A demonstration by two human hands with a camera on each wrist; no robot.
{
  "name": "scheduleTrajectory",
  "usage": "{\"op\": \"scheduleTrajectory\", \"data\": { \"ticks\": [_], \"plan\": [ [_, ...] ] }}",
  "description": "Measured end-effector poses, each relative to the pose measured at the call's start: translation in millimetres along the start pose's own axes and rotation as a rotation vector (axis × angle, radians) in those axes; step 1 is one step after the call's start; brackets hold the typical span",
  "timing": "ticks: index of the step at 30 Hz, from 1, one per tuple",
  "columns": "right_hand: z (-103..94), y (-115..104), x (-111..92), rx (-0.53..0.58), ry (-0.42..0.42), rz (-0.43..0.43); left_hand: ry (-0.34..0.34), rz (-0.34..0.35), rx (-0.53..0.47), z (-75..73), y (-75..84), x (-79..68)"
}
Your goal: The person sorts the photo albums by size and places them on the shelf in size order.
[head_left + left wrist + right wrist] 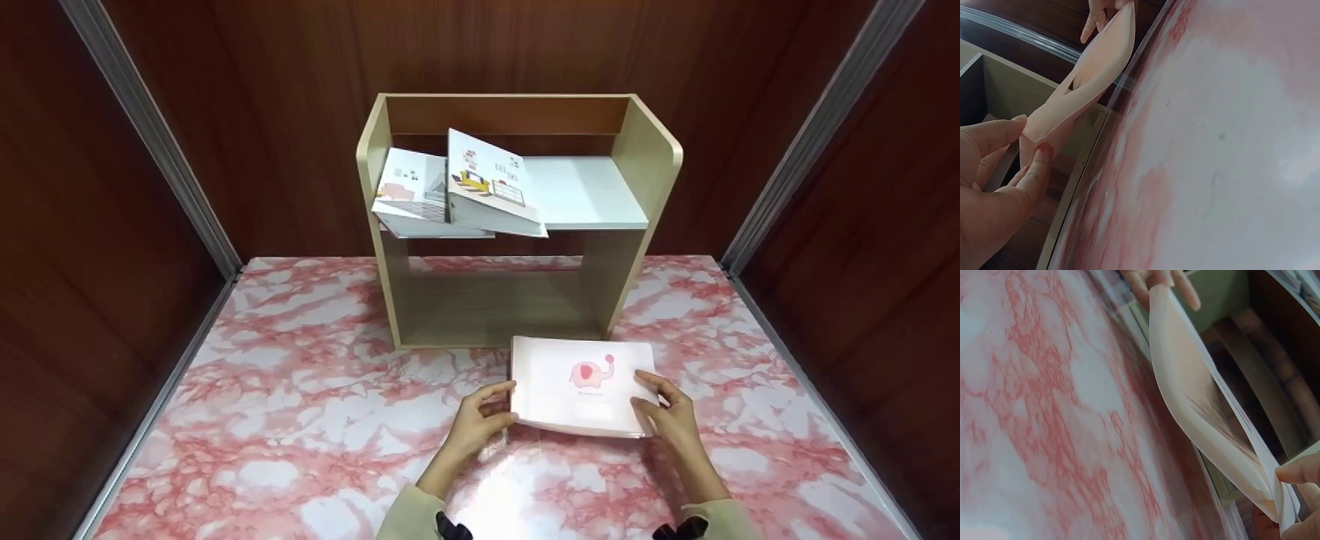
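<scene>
A pale pink, soft-covered booklet (562,390) with a pink elephant on its front is held in front of the shelf. My left hand (478,420) pinches its left edge between thumb and fingers. On the opposite side, my right hand (671,416) grips the right edge, thumb on the cover. Both wrist views show the booklet (1081,93) bowed, with a gap between its layers. In the left wrist view my left hand (1002,174) holds the near corner; in the right wrist view my right hand (1300,500) pinches the other end.
A small two-tier wooden bookshelf (645,172) stands behind the booklet. Two thick stacks of books, a left one (409,187) and a right one (491,180), lean at the left of its upper shelf. Pink marbled surface (300,420) lies below, with dark wood walls (847,225) around.
</scene>
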State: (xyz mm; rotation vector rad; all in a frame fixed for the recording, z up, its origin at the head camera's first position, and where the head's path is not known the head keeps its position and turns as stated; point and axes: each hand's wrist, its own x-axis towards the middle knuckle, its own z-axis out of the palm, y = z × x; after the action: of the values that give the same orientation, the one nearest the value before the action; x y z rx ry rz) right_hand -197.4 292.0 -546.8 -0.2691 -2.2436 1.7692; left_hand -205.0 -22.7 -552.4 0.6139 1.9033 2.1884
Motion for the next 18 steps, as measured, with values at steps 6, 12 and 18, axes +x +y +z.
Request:
{"op": "scheduleTrajectory", "data": {
  "ticks": [6, 12, 18],
  "plan": [
    [1.9, 0.4, 1.1, 0.006, 0.014, -0.034, 0.044, -0.002, -0.02, 0.3, 0.4, 0.9],
    [4.4, -0.4, 3.6, -0.007, 0.003, -0.033, 0.067, 0.014, -0.041, -0.1, -1.0, 1.2],
    [7.1, -0.5, 4.0, -0.01, 0.0, -0.052, 0.073, -0.012, -0.058, -2.9, -4.1, 1.6]
  ]
}}
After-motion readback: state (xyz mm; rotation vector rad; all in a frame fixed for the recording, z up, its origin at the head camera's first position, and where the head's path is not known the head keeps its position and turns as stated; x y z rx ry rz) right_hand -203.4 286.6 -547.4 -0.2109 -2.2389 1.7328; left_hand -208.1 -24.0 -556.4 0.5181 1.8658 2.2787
